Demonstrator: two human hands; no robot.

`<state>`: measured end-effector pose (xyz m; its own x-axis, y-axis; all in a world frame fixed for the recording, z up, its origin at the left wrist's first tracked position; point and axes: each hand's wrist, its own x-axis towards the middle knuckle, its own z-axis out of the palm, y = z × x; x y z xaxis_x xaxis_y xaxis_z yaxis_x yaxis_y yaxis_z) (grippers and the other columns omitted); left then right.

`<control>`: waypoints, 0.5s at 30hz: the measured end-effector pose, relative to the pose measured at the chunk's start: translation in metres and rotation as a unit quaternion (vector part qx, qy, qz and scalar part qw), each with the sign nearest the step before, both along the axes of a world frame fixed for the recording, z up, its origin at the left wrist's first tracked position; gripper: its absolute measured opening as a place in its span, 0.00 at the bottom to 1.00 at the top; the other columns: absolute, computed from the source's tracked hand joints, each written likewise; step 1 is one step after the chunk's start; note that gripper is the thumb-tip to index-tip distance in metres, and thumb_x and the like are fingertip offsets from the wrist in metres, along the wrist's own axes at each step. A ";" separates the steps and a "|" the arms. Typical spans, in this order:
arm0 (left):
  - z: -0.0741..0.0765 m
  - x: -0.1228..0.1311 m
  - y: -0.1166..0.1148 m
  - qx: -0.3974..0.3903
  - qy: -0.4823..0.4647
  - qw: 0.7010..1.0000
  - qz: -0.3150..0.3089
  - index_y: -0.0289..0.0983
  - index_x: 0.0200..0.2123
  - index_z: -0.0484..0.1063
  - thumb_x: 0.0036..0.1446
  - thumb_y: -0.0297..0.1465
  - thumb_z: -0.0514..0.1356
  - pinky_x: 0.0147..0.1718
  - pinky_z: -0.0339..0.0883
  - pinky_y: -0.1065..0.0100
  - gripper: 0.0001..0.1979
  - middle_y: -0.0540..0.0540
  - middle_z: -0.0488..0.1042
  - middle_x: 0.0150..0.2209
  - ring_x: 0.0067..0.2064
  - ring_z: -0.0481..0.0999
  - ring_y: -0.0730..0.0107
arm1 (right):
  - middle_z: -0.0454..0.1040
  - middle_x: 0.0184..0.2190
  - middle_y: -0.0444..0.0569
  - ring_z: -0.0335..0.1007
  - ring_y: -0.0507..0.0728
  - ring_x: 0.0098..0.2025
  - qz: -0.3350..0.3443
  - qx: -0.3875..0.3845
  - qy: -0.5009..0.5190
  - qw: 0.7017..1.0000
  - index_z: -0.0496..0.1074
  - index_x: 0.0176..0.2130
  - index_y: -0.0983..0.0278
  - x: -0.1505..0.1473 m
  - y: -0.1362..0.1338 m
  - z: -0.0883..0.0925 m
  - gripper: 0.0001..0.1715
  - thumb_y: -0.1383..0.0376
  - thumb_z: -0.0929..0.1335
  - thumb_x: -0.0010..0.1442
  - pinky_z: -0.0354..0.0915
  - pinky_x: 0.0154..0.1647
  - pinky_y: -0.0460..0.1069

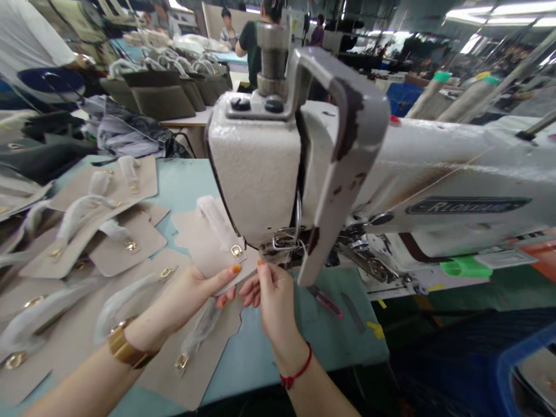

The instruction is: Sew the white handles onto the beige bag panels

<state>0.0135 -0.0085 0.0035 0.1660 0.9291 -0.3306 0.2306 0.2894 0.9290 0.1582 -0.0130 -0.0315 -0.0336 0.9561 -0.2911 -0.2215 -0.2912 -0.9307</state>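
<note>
A beige bag panel (pixel 203 243) with a plastic-wrapped handle and a gold buckle (pixel 236 251) lies partly under the head of a white sewing machine (pixel 260 168). My left hand (pixel 195 286) grips the panel's near edge, thumb on top and fingers beneath. At the panel's right corner, just below the presser area, my right hand (pixel 273 289) pinches the edge between thumb and forefinger; its other fingers curl underneath. The machine head hides the panel's far right part and the needle point.
More beige panels with wrapped handles (pixel 125 295) cover the table's left side. Pink-handled thread snips (pixel 328 302) lie right of my right hand. A blue bin (pixel 499 359) stands lower right. Grey bags (pixel 160 95) and several people are behind the machine.
</note>
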 end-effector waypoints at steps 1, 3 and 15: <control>0.001 0.004 -0.005 0.007 0.009 1.000 0.014 0.37 0.19 0.73 0.55 0.43 0.60 0.21 0.62 0.75 0.19 0.52 0.72 0.17 0.20 0.68 0.74 | 0.71 0.16 0.46 0.60 0.46 0.12 0.004 0.001 0.003 1.000 0.64 0.20 0.66 0.001 -0.001 0.000 0.26 0.54 0.58 0.63 0.51 0.14 0.40; 0.000 0.013 -0.014 0.027 0.027 0.998 0.041 0.38 0.18 0.72 0.56 0.44 0.59 0.22 0.63 0.73 0.20 0.52 0.71 0.17 0.20 0.68 0.73 | 0.70 0.14 0.46 0.58 0.46 0.12 0.008 0.000 0.009 1.000 0.63 0.19 0.66 0.004 -0.002 -0.001 0.27 0.55 0.58 0.63 0.50 0.14 0.40; -0.020 0.066 -0.055 0.057 0.047 0.989 0.129 0.39 0.18 0.70 0.60 0.47 0.53 0.26 0.66 0.71 0.24 0.51 0.70 0.15 0.20 0.70 0.71 | 0.56 0.09 0.39 0.47 0.45 0.12 0.025 0.019 -0.033 0.999 0.58 0.15 0.64 0.030 0.000 -0.010 0.31 0.53 0.62 0.63 0.46 0.15 0.41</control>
